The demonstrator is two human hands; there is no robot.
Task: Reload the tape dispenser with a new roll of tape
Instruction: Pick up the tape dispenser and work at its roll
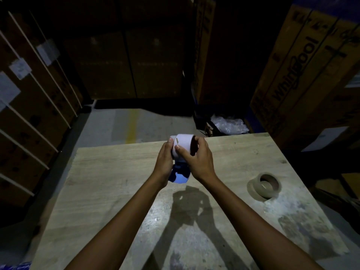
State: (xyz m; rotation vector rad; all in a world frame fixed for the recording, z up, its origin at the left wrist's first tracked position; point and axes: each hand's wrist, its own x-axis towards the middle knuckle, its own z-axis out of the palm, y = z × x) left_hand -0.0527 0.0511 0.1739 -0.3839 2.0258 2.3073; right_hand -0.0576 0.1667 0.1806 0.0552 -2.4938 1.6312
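Two hands on one roll right now, held up over the far half of the wooden surface [116,182]. The left hand [164,162] cups the white tape roll [184,142] from its left side, and the right hand [196,160] is clamped round the roll's right edge with its thumb pressed on the outer wrap, looks like it's feeling for the loose end. A blue tape dispenser [180,174] pokes out just below the roll between the wrists, mostly hidden, so I can't tell if the roll is seated on its hub or just resting against it. Well off to the right, an empty-looking cardboard core [265,186] lies flat on the surface. Lighting is really dim, and that's my main worry: picking the tape end by feel could tear it into a sliver or let it stick back down. Also, if the roll goes on facing the wrong way, the sticky side would end up wrong at the cutter and it'd all have to come off again. With both hands busy on the roll, the dispenser could slip and drop onto the surface too.
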